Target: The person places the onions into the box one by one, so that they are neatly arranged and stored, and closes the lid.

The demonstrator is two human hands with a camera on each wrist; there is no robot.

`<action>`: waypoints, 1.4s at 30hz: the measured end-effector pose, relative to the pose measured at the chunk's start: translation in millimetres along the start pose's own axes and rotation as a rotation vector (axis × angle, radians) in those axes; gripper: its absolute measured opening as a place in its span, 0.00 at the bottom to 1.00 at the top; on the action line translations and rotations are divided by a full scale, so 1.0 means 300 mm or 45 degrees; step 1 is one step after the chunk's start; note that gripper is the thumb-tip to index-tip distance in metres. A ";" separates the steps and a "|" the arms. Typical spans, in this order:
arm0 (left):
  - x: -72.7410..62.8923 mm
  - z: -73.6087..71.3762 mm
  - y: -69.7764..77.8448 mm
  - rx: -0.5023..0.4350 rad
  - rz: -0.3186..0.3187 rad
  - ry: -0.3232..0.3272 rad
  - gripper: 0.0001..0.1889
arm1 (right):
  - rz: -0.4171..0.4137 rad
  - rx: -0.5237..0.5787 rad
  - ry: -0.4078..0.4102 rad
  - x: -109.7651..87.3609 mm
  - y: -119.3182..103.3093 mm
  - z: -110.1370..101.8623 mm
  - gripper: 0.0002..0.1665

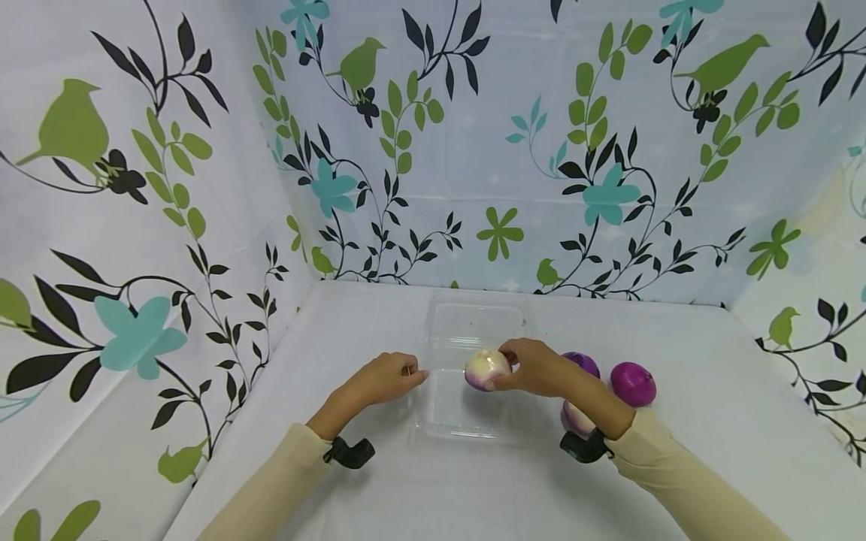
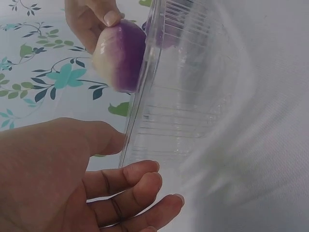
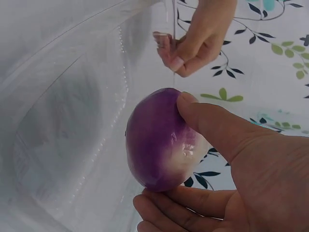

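Note:
My right hand (image 1: 537,368) grips a white-and-purple turnip (image 1: 482,368) between thumb and fingers, holding it over the clear plastic container (image 1: 449,413). In the right wrist view the turnip's purple side (image 3: 153,137) faces the camera. At the container's left side, my left hand (image 1: 384,378) pinches the rim, with the thumb on one side and curled fingers on the other. The left wrist view shows the container's ribbed wall (image 2: 169,116) beside those fingers, and the turnip (image 2: 123,58) close to the rim beyond.
Right of the container, a magenta round vegetable (image 1: 634,384) lies on the white-covered table (image 1: 704,451). A purple one (image 1: 583,364) and a whitish one (image 1: 576,419) are partly hidden by my right arm. Patterned cloth (image 1: 501,150) hangs behind the table.

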State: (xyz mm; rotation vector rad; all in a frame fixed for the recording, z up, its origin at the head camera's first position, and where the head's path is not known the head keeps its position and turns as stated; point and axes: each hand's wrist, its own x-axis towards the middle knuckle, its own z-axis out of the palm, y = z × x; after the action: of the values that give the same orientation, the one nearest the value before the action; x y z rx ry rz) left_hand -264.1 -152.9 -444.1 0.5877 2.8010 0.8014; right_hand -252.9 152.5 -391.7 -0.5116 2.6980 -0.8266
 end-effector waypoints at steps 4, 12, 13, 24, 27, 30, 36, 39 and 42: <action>0.000 0.003 -0.001 -0.004 0.008 -0.004 0.15 | 0.022 -0.033 -0.015 0.020 -0.029 0.024 0.37; -0.005 0.002 -0.003 0.002 -0.003 -0.006 0.16 | 0.024 -0.098 -0.053 0.080 -0.075 0.084 0.35; -0.005 0.002 -0.004 0.006 -0.005 -0.007 0.16 | 0.024 -0.105 -0.055 0.086 -0.079 0.091 0.35; -0.004 -0.001 -0.002 0.009 0.000 -0.022 0.15 | 0.039 -0.135 -0.059 0.119 -0.101 0.146 0.32; -0.002 0.000 -0.002 0.007 0.005 -0.022 0.15 | 0.036 -0.142 -0.048 0.125 -0.105 0.154 0.30; -0.001 -0.001 -0.003 0.012 0.013 -0.015 0.15 | 0.031 -0.158 -0.032 0.129 -0.110 0.158 0.29; 0.005 -0.002 -0.006 0.022 0.015 -0.006 0.16 | 0.047 -0.183 -0.019 0.137 -0.131 0.162 0.29; 0.006 -0.003 -0.005 0.027 0.011 -0.011 0.16 | 0.076 -0.192 -0.017 0.146 -0.138 0.172 0.31; 0.003 -0.005 -0.002 0.033 0.013 -0.014 0.16 | 0.087 -0.216 -0.004 0.156 -0.139 0.182 0.32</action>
State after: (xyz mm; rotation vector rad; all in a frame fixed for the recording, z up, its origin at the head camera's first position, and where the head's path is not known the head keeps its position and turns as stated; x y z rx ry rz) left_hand -265.6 -153.7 -443.3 0.6095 2.8047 0.7631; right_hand -265.0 74.7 -418.4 -0.4531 2.7805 -0.5817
